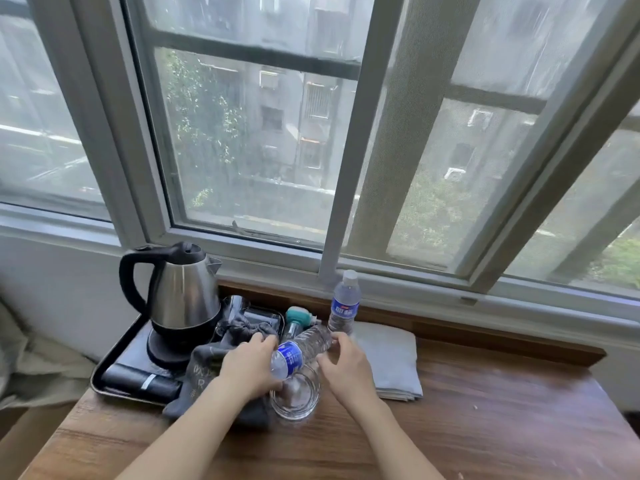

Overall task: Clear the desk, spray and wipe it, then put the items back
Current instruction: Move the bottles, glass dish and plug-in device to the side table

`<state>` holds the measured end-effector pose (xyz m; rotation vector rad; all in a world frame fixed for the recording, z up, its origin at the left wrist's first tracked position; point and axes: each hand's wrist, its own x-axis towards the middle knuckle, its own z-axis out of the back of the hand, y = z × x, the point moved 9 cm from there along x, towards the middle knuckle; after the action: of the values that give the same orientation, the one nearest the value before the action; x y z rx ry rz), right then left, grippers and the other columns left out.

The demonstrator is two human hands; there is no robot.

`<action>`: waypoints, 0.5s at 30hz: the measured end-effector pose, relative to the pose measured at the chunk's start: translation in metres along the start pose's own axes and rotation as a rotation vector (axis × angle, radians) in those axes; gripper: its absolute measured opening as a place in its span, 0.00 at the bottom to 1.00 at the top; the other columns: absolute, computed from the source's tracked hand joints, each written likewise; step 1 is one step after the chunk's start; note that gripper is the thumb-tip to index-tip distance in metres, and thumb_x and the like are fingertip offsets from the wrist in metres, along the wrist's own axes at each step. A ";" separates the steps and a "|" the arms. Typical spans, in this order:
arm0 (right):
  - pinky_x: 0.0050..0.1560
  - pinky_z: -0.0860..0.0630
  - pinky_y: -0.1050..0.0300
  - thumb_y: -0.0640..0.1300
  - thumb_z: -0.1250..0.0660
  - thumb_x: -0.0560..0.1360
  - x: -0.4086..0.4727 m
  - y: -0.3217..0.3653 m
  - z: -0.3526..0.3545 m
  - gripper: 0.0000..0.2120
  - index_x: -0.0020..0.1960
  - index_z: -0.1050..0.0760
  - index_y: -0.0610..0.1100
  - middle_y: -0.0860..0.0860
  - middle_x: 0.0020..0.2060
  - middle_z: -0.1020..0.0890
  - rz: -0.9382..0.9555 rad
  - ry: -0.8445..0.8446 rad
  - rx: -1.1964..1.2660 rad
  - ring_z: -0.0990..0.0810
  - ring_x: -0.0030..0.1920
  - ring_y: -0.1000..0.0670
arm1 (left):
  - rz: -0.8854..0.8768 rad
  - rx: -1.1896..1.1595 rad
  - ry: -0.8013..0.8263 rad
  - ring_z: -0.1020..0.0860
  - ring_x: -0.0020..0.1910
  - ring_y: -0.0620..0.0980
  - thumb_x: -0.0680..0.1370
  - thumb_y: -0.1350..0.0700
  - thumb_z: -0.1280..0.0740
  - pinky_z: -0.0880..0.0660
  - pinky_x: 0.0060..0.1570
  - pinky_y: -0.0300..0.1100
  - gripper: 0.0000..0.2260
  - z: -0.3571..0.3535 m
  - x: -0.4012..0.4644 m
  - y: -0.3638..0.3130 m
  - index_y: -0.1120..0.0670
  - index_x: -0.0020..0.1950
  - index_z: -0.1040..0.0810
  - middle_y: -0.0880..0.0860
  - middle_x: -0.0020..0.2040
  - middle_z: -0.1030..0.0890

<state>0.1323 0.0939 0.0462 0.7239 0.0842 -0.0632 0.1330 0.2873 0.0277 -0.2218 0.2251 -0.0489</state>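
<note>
a wooden worktop (485, 427) is seen below a window. a black tray (114, 362) at its left edge carries a steel electric kettle (183, 292). a folded grey cloth (388, 358) is laid near the back edge. a tilted water bottle (301, 349), neck over a glass tumbler (294, 396), is gripped at its neck by the left hand (249, 365) and at its base by the right hand (346, 365). a second water bottle (344, 303) is stood upright at the back edge.
</note>
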 end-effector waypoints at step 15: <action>0.52 0.32 0.59 0.52 0.25 0.71 0.043 -0.028 0.025 0.22 0.59 0.32 0.51 0.55 0.52 0.26 -0.082 -0.197 0.106 0.26 0.59 0.50 | 0.022 -0.087 -0.127 0.23 0.55 0.57 0.70 0.48 0.33 0.26 0.53 0.49 0.20 0.037 0.031 -0.035 0.51 0.61 0.27 0.53 0.56 0.29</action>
<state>0.1738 0.0552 0.0425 0.8160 -0.0785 -0.2178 0.1708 0.2587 0.0637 -0.3081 0.1028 -0.0032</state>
